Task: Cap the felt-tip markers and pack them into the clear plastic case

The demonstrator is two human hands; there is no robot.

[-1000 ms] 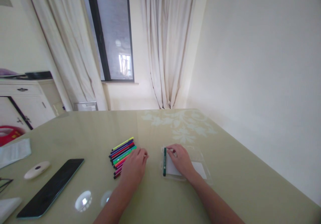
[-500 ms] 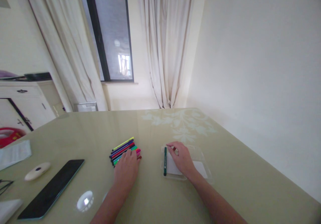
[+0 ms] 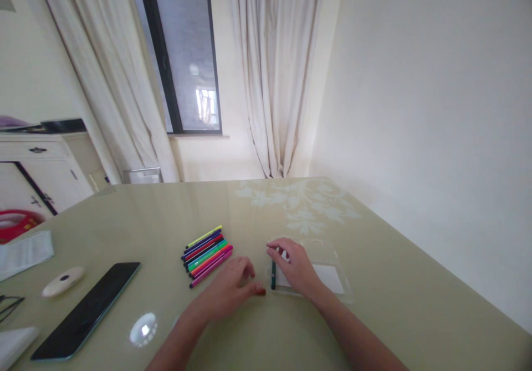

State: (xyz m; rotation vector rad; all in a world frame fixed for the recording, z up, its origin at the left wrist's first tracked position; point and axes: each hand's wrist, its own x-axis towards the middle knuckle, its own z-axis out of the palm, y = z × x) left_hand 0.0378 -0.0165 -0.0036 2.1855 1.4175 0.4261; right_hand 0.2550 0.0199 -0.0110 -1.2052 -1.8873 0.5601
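Note:
My left hand (image 3: 230, 285) is closed over the table, just left of the clear plastic case (image 3: 343, 282). A reddish-brown tip of a marker (image 3: 261, 291) sticks out by its thumb; the rest is hidden under the hand. My right hand (image 3: 296, 265) rests over the case, thumb and index finger slightly apart at its left rim, across the upper end of a dark green marker (image 3: 273, 277). That marker lies upright along the left side inside the case, beside a white card (image 3: 330, 277). A row of several coloured markers (image 3: 208, 257) lies left of my left hand.
A dark-screened tablet or phone (image 3: 87, 310), a cream oval object (image 3: 63, 282) and a folded pale cloth or paper (image 3: 25, 253) lie on the table's left side. A white object (image 3: 16, 346) sits at the near left corner. The wall (image 3: 436, 166) borders the table's right edge.
My left hand has moved right from the row of markers toward the case, with the brown marker in it. My right hand has shifted slightly left over the green marker's top.

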